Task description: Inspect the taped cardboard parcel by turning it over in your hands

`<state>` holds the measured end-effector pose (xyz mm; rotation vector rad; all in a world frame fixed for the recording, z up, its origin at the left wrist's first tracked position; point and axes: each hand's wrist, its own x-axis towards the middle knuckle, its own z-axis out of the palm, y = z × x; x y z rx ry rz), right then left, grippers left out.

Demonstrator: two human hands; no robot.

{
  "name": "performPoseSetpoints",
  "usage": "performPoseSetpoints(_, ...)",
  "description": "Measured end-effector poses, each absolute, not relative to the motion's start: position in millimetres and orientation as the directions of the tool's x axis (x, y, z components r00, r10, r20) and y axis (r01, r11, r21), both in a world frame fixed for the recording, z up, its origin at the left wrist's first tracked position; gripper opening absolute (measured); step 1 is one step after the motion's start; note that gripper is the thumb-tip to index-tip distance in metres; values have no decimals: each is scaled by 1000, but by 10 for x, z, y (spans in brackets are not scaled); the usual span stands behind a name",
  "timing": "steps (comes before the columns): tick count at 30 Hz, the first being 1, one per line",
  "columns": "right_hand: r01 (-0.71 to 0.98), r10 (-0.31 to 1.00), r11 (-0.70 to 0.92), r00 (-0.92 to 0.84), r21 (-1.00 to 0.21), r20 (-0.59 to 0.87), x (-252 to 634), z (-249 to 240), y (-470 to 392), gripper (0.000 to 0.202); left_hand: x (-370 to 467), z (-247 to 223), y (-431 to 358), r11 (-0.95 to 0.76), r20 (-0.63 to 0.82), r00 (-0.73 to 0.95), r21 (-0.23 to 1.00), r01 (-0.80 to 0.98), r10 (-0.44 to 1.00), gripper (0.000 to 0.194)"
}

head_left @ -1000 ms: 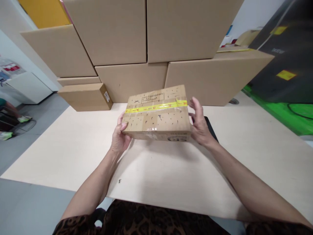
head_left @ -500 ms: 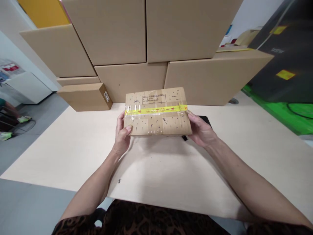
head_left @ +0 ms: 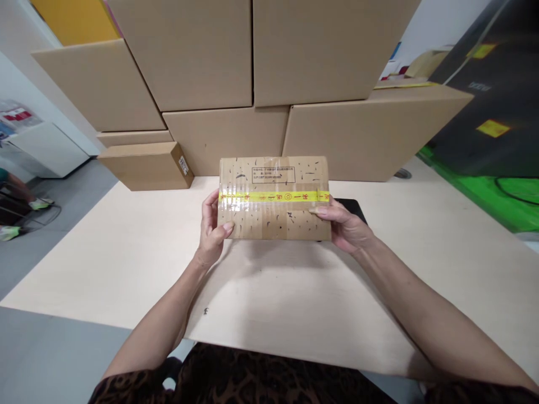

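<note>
Between my two hands is a small brown cardboard box [head_left: 273,224], held above the table with its broad face toward me. Yellow tape with red print runs across its middle, under clear shiny tape, and a printed label block sits near the upper edge. My left hand [head_left: 213,230] grips the left end, thumb on the front face and fingers round the side. My right hand [head_left: 345,224] clasps the right end, its thumb lying on the face just below the yellow tape. A black flat object [head_left: 353,209] lies on the table behind my right hand, mostly hidden.
Large cardboard boxes [head_left: 189,56] are stacked along the back of the pale table [head_left: 138,247]. A smaller closed carton [head_left: 143,168] stands at the back left. At right is a dark panel [head_left: 492,84] above a green surface. Another person's leg [head_left: 23,193] shows at far left.
The small box has turned to sit level and has tilted its face more toward me. My right thumb has come onto the front face from the edge.
</note>
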<state>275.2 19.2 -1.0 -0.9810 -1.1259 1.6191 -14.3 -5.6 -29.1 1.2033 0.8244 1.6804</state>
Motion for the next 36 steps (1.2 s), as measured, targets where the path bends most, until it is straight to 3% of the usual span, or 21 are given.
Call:
performPoseSetpoints(12,-325,962,-218,-229,-920,-147,2692,44,166,69,-247,-402,4,-372,381,-14,896,-241,925,85)
performPoseSetpoints(17,-357,976,-176,-182,-917,-117,2668,54,165,56,-197,-332,-38,-358,367,-9,900,-248,930,76)
performPoseSetpoints(20,-376,987,-135,-133,-917,-90,2652,70,175,49,-173,-340,-48,-332,353,48,911,-246,934,80)
performPoseSetpoints(25,-412,981,-186,-29,-892,-191,2652,73,219,45,-212,-459,-17,-257,282,122,948,-190,952,85)
performPoseSetpoints(32,-443,969,-244,-69,-863,-238,2710,42,266,39,-211,-438,-52,-248,278,139,947,-203,950,79)
performPoseSetpoints(36,-449,969,-248,-93,-858,-231,2730,15,292,38,-187,-387,-70,-257,282,80,937,-235,956,85)
